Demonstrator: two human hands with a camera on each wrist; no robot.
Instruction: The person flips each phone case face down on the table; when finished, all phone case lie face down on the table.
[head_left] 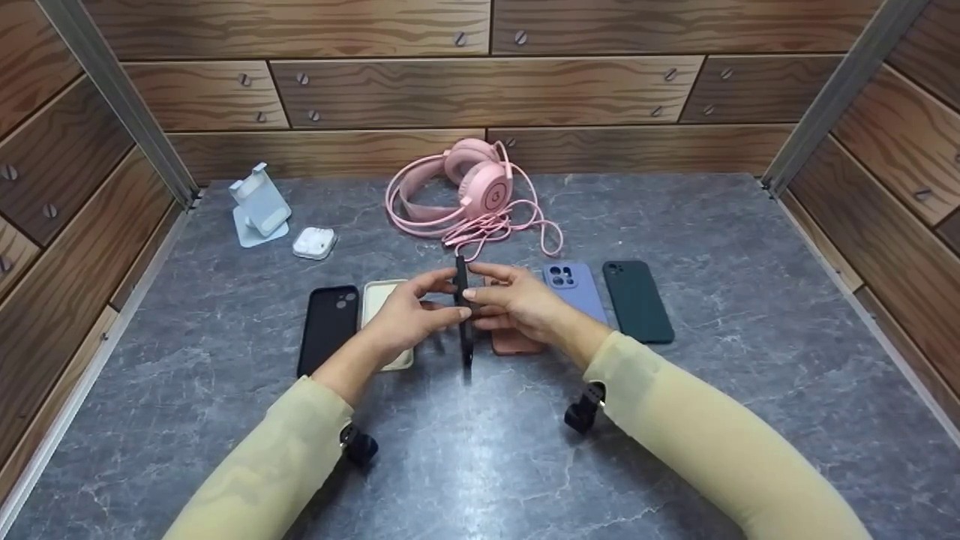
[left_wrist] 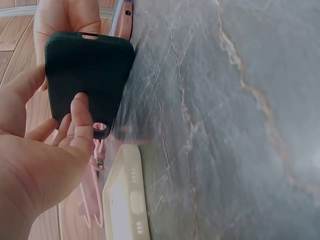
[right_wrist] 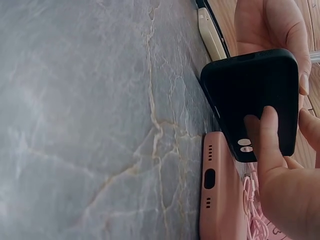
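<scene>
A dark phone case [head_left: 467, 349] is held upright, edge-on in the head view, between both hands. My left hand [head_left: 401, 319] grips it from the left, a finger near its upper end and the thumb lower down. From the other side my right hand [head_left: 532, 304] pinches it with thumb and fingers. The left wrist view shows the phone case [left_wrist: 87, 70] with a camera opening low on its face. A cream phone case [head_left: 382, 292] lies partly hidden beneath the left hand. Under the right hand is a rose-pink phone case [head_left: 516, 345].
A black phone case [head_left: 326, 330] lies at the left end of the row; a lavender one [head_left: 585, 296] and a dark green one [head_left: 637, 304] lie right. Behind are pink headphones [head_left: 487, 187] with a coiled cable, an earbud case [head_left: 314, 243] and a light-blue stand [head_left: 262, 202].
</scene>
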